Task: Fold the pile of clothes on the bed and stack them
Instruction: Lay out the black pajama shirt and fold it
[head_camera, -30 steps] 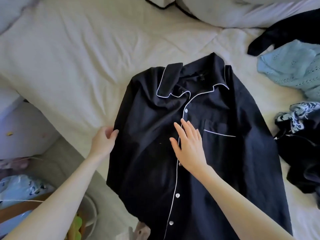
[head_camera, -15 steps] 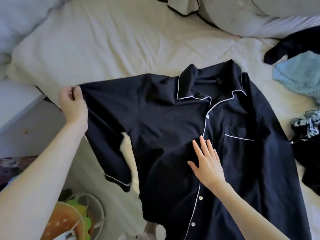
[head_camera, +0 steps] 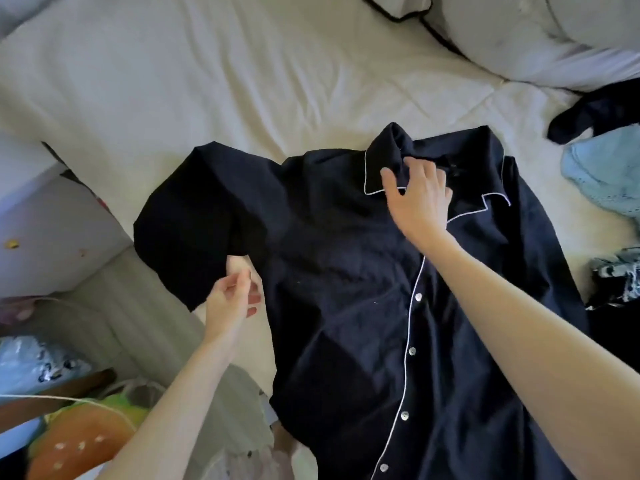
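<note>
A black pyjama shirt [head_camera: 346, 289] with white piping and white buttons lies face up on the white bed [head_camera: 207, 81], collar pointing away from me. Its left sleeve [head_camera: 194, 220] lies bent and spread near the bed's left edge. My left hand [head_camera: 232, 299] hovers just below that sleeve's cuff with loosely curled fingers that hold nothing. My right hand [head_camera: 415, 192] is at the collar [head_camera: 381, 168], thumb on the left lapel and fingers curled into the neck opening, gripping the fabric.
Unfolded clothes lie along the right side: a black garment [head_camera: 595, 112], a light blue one [head_camera: 606, 168] and a black-and-white patterned one [head_camera: 620, 278]. Pillows [head_camera: 519, 39] sit at the top right. Off the bed's left edge are an orange plush toy [head_camera: 79, 441] and bags.
My left hand pulled the sleeve out to the left, let it drop and came back below the cuff. My right hand moved from the button placket up to the collar.
</note>
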The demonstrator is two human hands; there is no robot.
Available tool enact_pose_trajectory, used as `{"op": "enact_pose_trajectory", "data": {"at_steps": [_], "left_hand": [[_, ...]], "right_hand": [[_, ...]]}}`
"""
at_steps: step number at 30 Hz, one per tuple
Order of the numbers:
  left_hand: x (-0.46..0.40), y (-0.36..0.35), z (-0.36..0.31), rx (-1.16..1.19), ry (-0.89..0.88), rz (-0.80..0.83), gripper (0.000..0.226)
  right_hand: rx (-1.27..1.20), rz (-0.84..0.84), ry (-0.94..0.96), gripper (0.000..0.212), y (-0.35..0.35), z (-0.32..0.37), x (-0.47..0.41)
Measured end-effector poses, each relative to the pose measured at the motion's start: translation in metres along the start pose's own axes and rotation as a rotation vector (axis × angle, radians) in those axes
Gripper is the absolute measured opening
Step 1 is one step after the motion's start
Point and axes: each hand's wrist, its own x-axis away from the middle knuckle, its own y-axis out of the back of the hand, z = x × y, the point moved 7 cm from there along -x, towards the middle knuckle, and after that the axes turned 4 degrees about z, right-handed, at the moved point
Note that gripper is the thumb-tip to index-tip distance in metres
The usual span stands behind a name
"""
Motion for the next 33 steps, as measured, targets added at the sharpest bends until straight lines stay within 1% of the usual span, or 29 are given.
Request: {"op": "enact_pose_trajectory", "data": {"at_steps": [3,5,7,9,10,11,12,13,15,16,17,19,20,22,23,25,26,27,30,32,33], "left_hand": [[-0.003,-0.01,-0.001,0.046,-0.049,0.057,0.02],[-0.005,-0.015,-0.005,0.043,-0.082,0.112,0.024],[-0.003,-0.019,-0.01,0.004,-0.12,0.15,0.033],[-0.002,-0.017,-0.019,0.013,-0.153,0.094,0.046],[-0.002,-0.015,-0.024,0.03,-0.168,0.048,0.05],[-0.004,-0.013,-0.029,0.044,-0.185,0.01,0.052],[-0.006,-0.012,-0.034,0.05,-0.203,-0.018,0.053],[-0.008,-0.012,-0.037,0.05,-0.219,-0.037,0.053],[-0.01,-0.014,-0.042,0.039,-0.214,-0.043,0.05],[-0.011,-0.016,-0.041,0.03,-0.199,-0.028,0.047],[-0.011,-0.019,-0.037,0.023,-0.171,0.012,0.045],[-0.008,-0.022,-0.021,-0.002,-0.116,0.141,0.034],[-0.003,-0.022,-0.011,-0.041,-0.093,0.205,0.032],[0.01,-0.019,0.014,-0.126,-0.037,0.316,0.044],[0.017,-0.018,0.028,-0.162,-0.007,0.358,0.041],[0.033,-0.014,0.058,-0.218,0.057,0.43,0.024],[0.04,-0.013,0.072,-0.225,0.086,0.462,0.015],[0.045,-0.012,0.085,-0.234,0.108,0.486,0.012],[0.054,-0.014,0.119,-0.247,0.162,0.527,0.014],[0.057,-0.016,0.129,-0.28,0.159,0.515,0.012],[0.058,-0.016,0.131,-0.323,0.13,0.493,0.011]], "right_hand": [[-0.013,0.123,-0.188,0.061,-0.013,0.0,-0.053],[-0.134,0.194,-0.321,0.053,-0.025,-0.003,-0.073],[-0.352,0.178,-0.394,0.038,-0.03,-0.003,-0.087],[-0.603,0.094,-0.392,0.026,-0.026,0.004,-0.101],[-0.672,0.055,-0.374,0.015,-0.02,0.007,-0.109],[-0.705,0.026,-0.346,0.013,-0.015,0.009,-0.117],[-0.707,0.038,-0.321,0.018,-0.013,0.011,-0.124],[-0.696,0.06,-0.297,0.016,-0.012,0.011,-0.129],[-0.638,0.134,-0.268,0.004,-0.016,0.008,-0.132],[-0.607,0.169,-0.255,0.012,-0.02,0.007,-0.13],[-0.551,0.184,-0.244,0.025,-0.022,0.004,-0.126],[-0.374,0.146,-0.201,0.047,-0.015,0.002,-0.105],[-0.304,0.123,-0.161,0.051,-0.011,0.003,-0.09],[-0.289,0.081,-0.094,0.052,-0.003,0.004,-0.045],[-0.311,0.061,-0.073,0.05,-0.001,0.003,-0.017],[-0.31,0.039,-0.047,0.048,-0.002,-0.003,0.044],[-0.29,0.041,-0.055,0.048,-0.005,-0.009,0.077],[-0.267,0.043,-0.077,0.047,-0.008,-0.017,0.11],[-0.177,0.078,-0.182,0.048,-0.023,-0.045,0.201],[-0.079,0.167,-0.231,0.057,-0.039,-0.062,0.248],[-0.019,0.239,-0.27,0.064,-0.048,-0.072,0.267]]}}
